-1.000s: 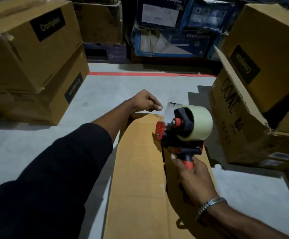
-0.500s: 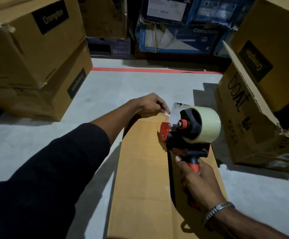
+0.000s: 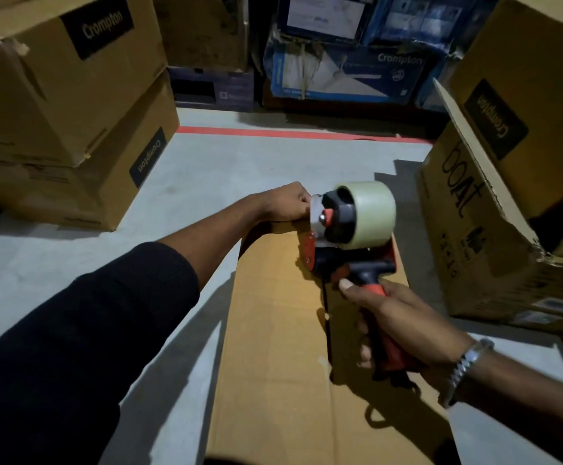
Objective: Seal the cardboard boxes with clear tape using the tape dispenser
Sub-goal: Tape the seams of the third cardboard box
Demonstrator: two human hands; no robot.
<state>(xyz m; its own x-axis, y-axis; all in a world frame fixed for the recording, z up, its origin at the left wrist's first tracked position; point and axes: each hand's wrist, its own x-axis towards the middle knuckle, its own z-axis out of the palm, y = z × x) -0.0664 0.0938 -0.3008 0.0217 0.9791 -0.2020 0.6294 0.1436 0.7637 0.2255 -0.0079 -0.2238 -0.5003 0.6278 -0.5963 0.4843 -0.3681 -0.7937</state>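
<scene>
Head view: a long cardboard box (image 3: 273, 347) lies flat on the grey floor (image 3: 206, 169), running from the lower edge of the frame toward the middle. Its top flaps meet along a dark centre seam, visible below the dispenser.

The right hand (image 3: 397, 327) grips the red and black handle of the tape dispenser (image 3: 347, 250), fingers curled round the grip and the thumb laid up along its near side. A metal watch band (image 3: 468, 360) sits on that wrist. The dispenser stands over the far end of the box, above the seam, its red plate facing left. The roll of clear tape (image 3: 370, 213) is mounted on top.

The left hand (image 3: 285, 203) reaches across from a dark sleeve (image 3: 82, 330) to the far edge of the box. Its fingers are closed and pinch the free end of the tape (image 3: 315, 213), a pale strip drawn out just left of the roll hub. Whether the strip already touches the cardboard cannot be told.

Surroundings: two stacked brown cartons marked Crompton (image 3: 65, 105) stand at the left. A tilted carton printed boAt (image 3: 494, 223), its flap raised, stands at the right, near the dispenser but apart from it, with another Crompton carton (image 3: 535, 78) behind it. Blue printed cartons (image 3: 347, 58) are stacked along the back. A red floor line (image 3: 273, 132) runs across in front of them.
</scene>
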